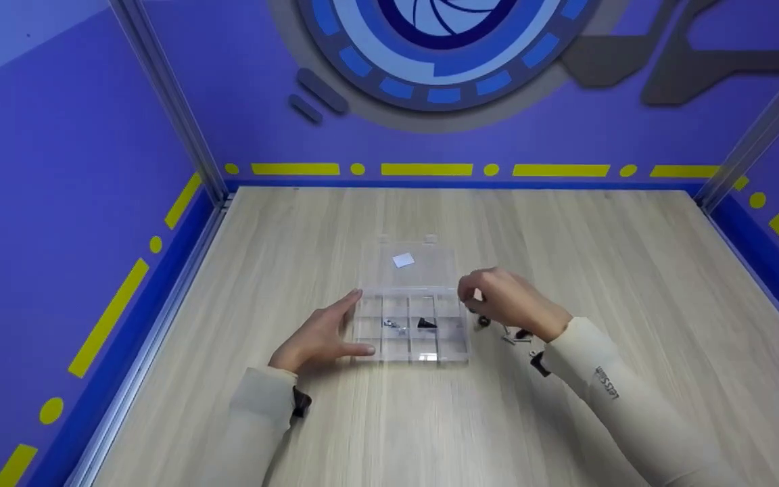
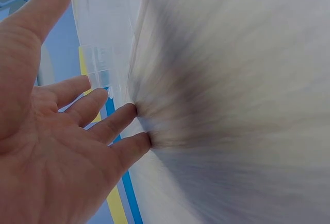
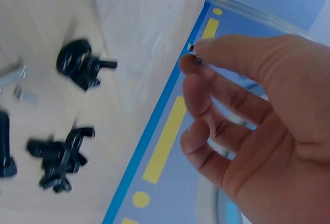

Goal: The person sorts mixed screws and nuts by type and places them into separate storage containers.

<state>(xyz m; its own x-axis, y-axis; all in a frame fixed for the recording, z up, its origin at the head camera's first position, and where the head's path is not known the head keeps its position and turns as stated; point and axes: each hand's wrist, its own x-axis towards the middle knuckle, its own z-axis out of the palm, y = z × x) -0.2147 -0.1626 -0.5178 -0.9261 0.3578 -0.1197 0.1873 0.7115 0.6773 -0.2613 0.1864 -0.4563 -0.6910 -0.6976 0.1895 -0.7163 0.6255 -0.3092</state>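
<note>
A clear plastic compartment box [image 1: 454, 348] lies on the table with its lid [image 1: 430, 270] swung back. Silver small hardware [image 1: 393, 326] and black pieces [image 1: 426, 323] lie in separate middle compartments. My left hand [image 1: 322, 334] is at the box's left side, thumb and fingers spread along it, holding nothing. Just beyond the right side of the box is my right hand [image 1: 514, 301]. Between thumb and index finger it pinches a small metal piece [image 3: 198, 59], mostly covered by the fingertips; its exact kind cannot be told.
Black screws or bolts [image 3: 59, 157] lie in a heap on the table, with another black cluster [image 3: 82, 64] close by. Silver screws [image 1: 516, 339] are scattered right of the box. A white label [image 1: 403, 260] is on the lid. Blue panels [image 1: 430, 145] wall the table's back and sides.
</note>
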